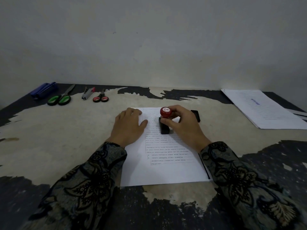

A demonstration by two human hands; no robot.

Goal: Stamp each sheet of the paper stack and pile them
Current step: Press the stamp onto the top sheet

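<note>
A printed sheet tops the paper stack (166, 163) lying in the middle of the worn table (66, 138). My right hand (182, 127) grips a stamp (164, 120) with a red knob and black base, and the base sits on the sheet's upper part. My left hand (129, 125) rests flat on the sheet's upper left corner, fingers straight. A pile of stamped sheets (264, 110) with a blue mark on top lies at the far right.
A black ink pad (196, 114) peeks out behind my right hand. Along the back left lie a blue stapler (44, 90), green-handled scissors (60, 98), a staple remover (88, 93) and small pink-handled scissors (101, 97). A wall rises behind the table.
</note>
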